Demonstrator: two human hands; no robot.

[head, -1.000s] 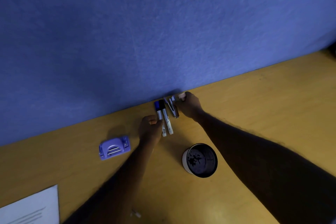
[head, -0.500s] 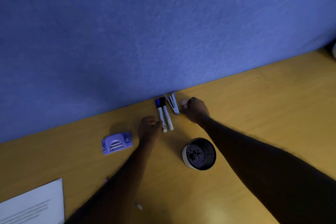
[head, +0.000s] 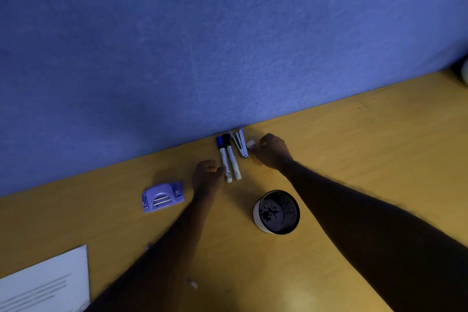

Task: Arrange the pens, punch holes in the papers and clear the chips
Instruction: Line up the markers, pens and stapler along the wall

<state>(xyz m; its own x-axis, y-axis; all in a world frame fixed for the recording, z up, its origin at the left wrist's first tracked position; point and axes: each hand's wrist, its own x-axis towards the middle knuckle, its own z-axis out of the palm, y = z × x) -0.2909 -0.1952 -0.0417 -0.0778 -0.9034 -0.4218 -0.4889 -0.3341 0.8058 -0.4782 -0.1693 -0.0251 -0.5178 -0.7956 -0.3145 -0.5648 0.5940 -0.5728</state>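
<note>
I log two pens (head: 232, 159), parallel with caps toward the blue wall (head: 228, 58), the left hand (head: 206, 176) curled empty at their tails, seemingly squaring them, and the right hand (head: 272, 152) pinching a small white piece (head: 250, 145) beside the stapler (head: 241, 145), probably next in line.

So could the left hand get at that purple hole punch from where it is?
Probably yes: the left hand sits just right of the hole punch, with only bare table between them.
</note>
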